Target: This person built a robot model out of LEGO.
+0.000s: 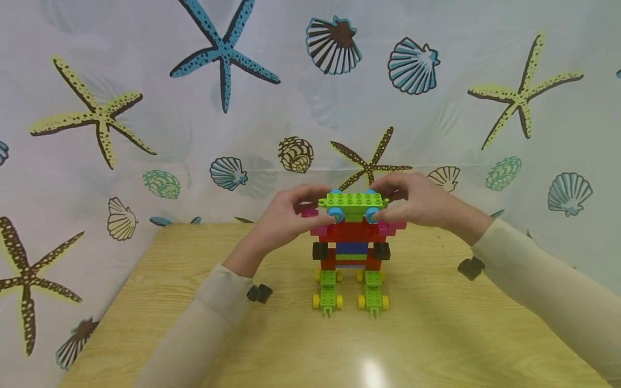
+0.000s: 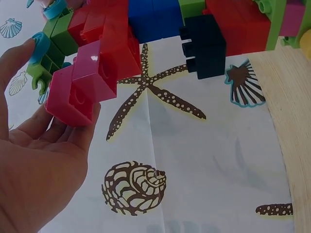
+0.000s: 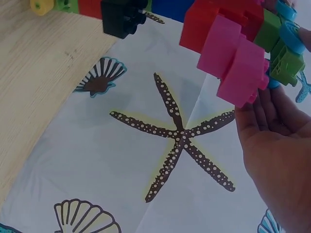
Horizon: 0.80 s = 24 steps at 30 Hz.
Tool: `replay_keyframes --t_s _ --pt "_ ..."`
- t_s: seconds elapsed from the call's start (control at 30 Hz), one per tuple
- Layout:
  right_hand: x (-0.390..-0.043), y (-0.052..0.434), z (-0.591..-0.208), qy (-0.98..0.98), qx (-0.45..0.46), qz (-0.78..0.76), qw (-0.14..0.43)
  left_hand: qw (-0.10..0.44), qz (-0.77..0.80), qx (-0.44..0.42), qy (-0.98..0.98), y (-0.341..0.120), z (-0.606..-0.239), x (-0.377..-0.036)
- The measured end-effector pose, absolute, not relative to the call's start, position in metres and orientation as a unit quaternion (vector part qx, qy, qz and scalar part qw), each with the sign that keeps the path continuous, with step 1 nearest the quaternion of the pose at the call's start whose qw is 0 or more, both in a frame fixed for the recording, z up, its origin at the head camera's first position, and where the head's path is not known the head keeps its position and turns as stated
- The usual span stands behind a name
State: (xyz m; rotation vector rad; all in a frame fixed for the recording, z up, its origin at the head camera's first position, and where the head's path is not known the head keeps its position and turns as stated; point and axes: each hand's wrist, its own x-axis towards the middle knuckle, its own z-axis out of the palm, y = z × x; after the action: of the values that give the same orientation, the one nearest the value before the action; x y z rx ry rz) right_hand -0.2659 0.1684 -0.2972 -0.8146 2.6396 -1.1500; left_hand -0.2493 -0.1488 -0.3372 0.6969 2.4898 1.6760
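Note:
A brick figure [image 1: 351, 253] stands upright on the wooden table [image 1: 427, 334], on green wheeled feet with yellow wheels [image 1: 327, 299]. On top of it lies a green plate with blue wheels [image 1: 354, 201]. My left hand [image 1: 315, 207] pinches the plate's left end, thumb by a blue wheel [image 2: 39, 46] and a pink brick [image 2: 77, 92] over the palm. My right hand [image 1: 390, 202] pinches the right end the same way. In the right wrist view its palm [image 3: 277, 145] sits under a pink brick [image 3: 238, 63] and the green plate [image 3: 286, 60].
A sheet printed with starfish and shells [image 1: 223, 54] hangs right behind the table. A small black piece shows beside each sleeve [image 1: 259, 293] [image 1: 470, 268]. Bare wood lies in front of the figure, and the table's left edge [image 1: 116, 291] slants away.

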Motion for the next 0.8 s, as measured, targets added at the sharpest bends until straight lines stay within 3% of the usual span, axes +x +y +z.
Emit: replay_keyframes --t_s 0.8 --pt "-0.2615 0.1705 -0.2986 0.878 -0.284 -0.378 0.077 0.042 0.535 0.218 0.815 -0.1483 -0.3409 -0.2472"
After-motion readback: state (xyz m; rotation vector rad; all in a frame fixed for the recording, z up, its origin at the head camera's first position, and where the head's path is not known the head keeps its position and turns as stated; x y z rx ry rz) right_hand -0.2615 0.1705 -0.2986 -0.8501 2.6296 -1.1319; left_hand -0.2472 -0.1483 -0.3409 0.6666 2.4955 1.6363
